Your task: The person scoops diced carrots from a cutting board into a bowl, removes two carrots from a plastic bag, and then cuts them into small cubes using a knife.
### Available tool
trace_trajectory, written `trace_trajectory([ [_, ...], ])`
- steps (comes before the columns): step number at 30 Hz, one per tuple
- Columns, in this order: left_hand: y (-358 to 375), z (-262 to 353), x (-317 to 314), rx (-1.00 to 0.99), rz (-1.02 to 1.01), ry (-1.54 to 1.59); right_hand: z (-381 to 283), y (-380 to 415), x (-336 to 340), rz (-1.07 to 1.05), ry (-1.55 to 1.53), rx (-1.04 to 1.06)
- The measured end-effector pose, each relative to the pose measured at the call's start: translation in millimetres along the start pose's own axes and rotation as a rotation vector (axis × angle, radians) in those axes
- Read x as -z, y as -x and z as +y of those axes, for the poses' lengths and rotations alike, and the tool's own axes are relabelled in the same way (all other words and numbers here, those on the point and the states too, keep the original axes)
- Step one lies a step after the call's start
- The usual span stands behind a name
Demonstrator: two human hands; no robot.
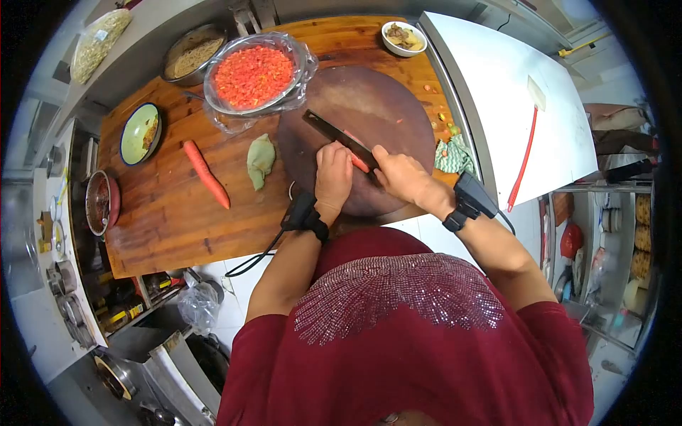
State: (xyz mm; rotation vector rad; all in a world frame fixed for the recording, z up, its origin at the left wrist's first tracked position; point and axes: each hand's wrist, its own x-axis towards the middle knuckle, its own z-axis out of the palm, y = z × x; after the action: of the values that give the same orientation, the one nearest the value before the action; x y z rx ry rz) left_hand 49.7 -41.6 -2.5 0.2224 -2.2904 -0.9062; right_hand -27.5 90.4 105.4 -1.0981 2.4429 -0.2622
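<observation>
My right hand (pixel 399 172) is closed around the handle of a cleaver (pixel 330 131), whose dark blade slants up and left over the round wooden chopping board (pixel 369 92). Beside the blade, my left hand (pixel 334 169) presses a peeled carrot (pixel 359 162) against the board, with its fingers bent over it. Part of this carrot is hidden by the fingers and the blade. A whole carrot (pixel 206 175) lies on the wooden table, left of the board. Between that carrot and the board sits a crumpled green cloth (pixel 261 162).
Behind the board's left side stands a plastic-lined bowl of diced carrot (pixel 253 77). A pot (pixel 193 55), a green bowl (pixel 140 135) and a red bowl (pixel 104 202) line the left. A small white bowl (pixel 404 39) and a checked cloth (pixel 455 154) are on the right.
</observation>
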Motion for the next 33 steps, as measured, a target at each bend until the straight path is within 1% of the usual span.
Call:
trace_trajectory([
  [4, -1, 0, -2, -0.005, 0.015, -0.019, -4, 16, 23, 0.013, -0.008, 0.005],
  [5, 0, -1, -2, 0.000, 0.013, -0.025, -2, 18, 25, 0.014, -0.008, 0.004],
  [7, 1, -2, -4, -0.004, 0.009, -0.035, 3, 20, 27, 0.040, -0.001, 0.075],
  [12, 0, -1, -1, -0.005, -0.014, -0.028, 0, 24, 30, 0.009, -0.002, 0.055],
  [14, -1, -1, -2, -0.021, 0.022, -0.043, 0, 25, 30, 0.001, 0.006, 0.052],
  [17, 0, -1, -2, -0.024, 0.020, -0.048, 0, 23, 31, 0.003, 0.026, 0.080],
  [19, 0, -1, -2, -0.013, 0.024, -0.041, -7, 23, 38, -0.077, 0.023, 0.018],
  [24, 1, -4, -3, -0.023, 0.020, -0.032, -15, 20, 46, -0.118, 0.021, 0.016],
  [31, 0, -1, 0, 0.033, -0.001, 0.005, -27, 8, 51, -0.198, 0.046, -0.051],
  [33, -1, -1, 0, 0.041, -0.001, 0.019, -25, 5, 46, -0.185, 0.046, -0.041],
])
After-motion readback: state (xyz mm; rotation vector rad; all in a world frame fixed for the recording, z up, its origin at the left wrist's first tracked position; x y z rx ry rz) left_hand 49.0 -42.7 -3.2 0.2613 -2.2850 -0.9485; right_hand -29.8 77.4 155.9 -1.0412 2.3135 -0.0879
